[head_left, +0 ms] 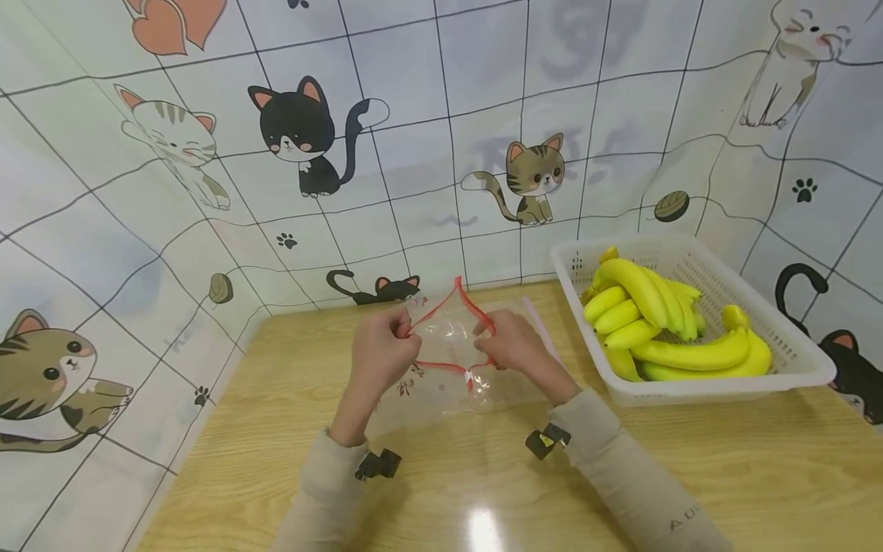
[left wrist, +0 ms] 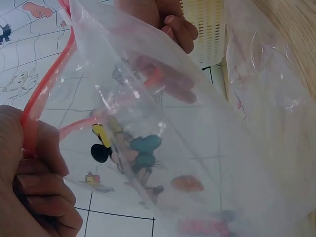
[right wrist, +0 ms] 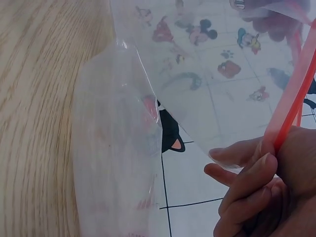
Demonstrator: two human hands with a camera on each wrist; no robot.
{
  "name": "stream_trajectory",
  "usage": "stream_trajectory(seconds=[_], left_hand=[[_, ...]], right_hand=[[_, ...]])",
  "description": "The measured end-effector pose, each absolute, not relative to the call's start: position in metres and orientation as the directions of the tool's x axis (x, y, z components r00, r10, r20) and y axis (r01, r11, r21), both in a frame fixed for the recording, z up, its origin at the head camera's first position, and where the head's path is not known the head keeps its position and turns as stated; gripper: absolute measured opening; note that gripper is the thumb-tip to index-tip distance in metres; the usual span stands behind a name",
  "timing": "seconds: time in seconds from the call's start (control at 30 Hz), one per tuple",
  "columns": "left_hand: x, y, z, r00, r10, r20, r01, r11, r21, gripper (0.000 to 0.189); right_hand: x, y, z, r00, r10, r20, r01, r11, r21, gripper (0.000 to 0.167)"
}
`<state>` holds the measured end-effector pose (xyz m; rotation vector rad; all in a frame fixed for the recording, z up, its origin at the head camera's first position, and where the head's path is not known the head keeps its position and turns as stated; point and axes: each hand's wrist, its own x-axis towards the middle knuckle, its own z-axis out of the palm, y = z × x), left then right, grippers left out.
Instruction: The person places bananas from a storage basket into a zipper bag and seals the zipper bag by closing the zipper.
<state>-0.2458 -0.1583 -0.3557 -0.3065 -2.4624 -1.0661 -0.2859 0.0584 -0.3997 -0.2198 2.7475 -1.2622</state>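
A clear zip bag (head_left: pixel 431 395) with a red zip strip (head_left: pixel 440 366) and printed cartoon figures is held up over the table. Its mouth is spread into a diamond shape. My left hand (head_left: pixel 382 346) pinches the strip on the left side, thumb against curled fingers. On the other side my right hand (head_left: pixel 513 343) grips the red strip between thumb and fingers. In the left wrist view, the left hand (left wrist: pixel 42 190) holds the strip at the bag's edge. The right wrist view shows the right hand (right wrist: pixel 256 190) with its fingers along the film.
Another clear plastic bag (right wrist: pixel 116 143) lies on the wooden table (head_left: pixel 276 429) beneath the held one. To the right stands a white perforated basket (head_left: pixel 803 368) with several yellow bananas (head_left: pixel 641 299). A cat-printed sheet (head_left: pixel 414 184) rises behind the table and at both sides.
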Motion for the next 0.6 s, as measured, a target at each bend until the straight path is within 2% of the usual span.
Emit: stream_trajectory(seconds=[0.2,0.47,0.6], left_hand=[[-0.2404,-0.1600,-0.3485,-0.845,-0.010,0.534,0.396,0.660,0.639,0.027],[-0.2394,-0.1645,-0.3451,-0.759,-0.068,0.648,0.444,0.674,0.591,0.028],[-0.2407,-0.1662,-0.3466,-0.770,-0.063,0.635,0.429,0.686,0.588,0.024]], right_hand=[[-0.2873,0.0596,-0.3977,-0.984,-0.174,-0.046,-0.083,0.664,-0.743,0.034],[-0.2869,0.0611,-0.3969,-0.983,-0.179,-0.033,-0.102,0.690,-0.717,0.041],[-0.2864,0.0603,-0.3980,-0.985,-0.173,-0.021,-0.100,0.657,-0.747,0.036]])
